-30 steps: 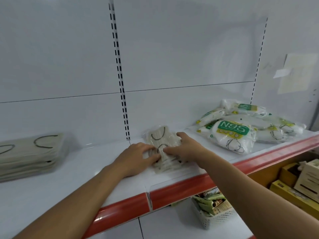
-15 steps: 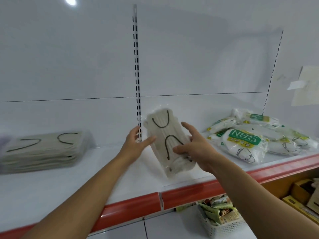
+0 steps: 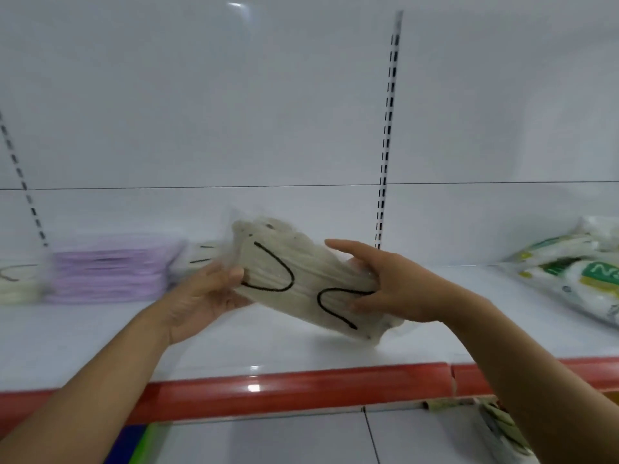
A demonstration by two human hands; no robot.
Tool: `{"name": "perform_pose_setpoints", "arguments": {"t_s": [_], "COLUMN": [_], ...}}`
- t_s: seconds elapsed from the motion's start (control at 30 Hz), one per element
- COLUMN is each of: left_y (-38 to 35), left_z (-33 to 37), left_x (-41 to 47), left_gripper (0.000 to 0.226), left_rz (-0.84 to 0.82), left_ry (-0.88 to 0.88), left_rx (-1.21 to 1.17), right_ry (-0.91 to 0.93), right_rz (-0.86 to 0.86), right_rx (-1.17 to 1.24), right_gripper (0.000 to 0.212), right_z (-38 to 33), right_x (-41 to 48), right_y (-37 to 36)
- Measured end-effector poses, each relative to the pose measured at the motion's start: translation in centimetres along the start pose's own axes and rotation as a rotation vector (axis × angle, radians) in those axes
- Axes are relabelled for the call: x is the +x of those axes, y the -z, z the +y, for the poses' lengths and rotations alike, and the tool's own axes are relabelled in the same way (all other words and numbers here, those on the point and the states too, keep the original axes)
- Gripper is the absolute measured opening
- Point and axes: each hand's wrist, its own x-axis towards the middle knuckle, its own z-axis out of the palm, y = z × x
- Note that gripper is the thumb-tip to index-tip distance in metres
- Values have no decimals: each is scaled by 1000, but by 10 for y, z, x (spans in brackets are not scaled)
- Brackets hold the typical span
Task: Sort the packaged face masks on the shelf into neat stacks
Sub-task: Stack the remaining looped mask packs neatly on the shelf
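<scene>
since half a second back the pack of beige masks (image 3: 301,283) had swung from nearly upright to lying across between my hands, and it had travelled left along the shelf (image 3: 268,349), closer to the purple stack (image 3: 110,269). left hand (image 3: 201,296) gripped the pack's left end, thumb on the front face, fingers curled behind. right hand (image 3: 395,286) held the right end, thumb pressed on the front near a black ear loop, index finger stretched out over the top edge. pack was up in the air, tilted down to the right; couldn't tell if its low corner brushed the shelf. blurry beige packs (image 3: 201,256) sat behind my left hand, just beside the purple ones. green-and-white packs (image 3: 576,272) lay heaped well off to the right.
</scene>
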Motion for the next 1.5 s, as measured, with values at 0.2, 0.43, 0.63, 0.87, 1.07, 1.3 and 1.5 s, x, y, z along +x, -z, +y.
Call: {"name": "perform_pose_setpoints", "arguments": {"t_s": [0.2,0.43,0.63,0.87,1.07,1.3,1.5], "left_y": [57,83,110,114,118,118,114], "left_z": [18,6,5,-1,-3,-5,-4], "left_x": [-51,-64,-68,-64,-64,-64,-66], "left_gripper": [81,43,32,44,75,74,43], "left_rz": [64,227,372,336,364,356,347], "left_ry": [112,12,2,1,-10,-33,-28], "left_rx": [507,526,348,283,264,204,193], "right_ry": [-66,-72,-127,-118,-91,-85,-79], "right_rz": [-135,-75,111,149,145,227,205], "right_rx": [-104,-92,263,721,735,803,776], "right_gripper": [71,67,59,58,76,75,74], "right_z": [-41,-71,-50,-45,-39,-42,-45], "right_x": [41,74,64,63,68,68,66], "right_y": [-35,-75,-85,-114,-134,-135,-134]}}
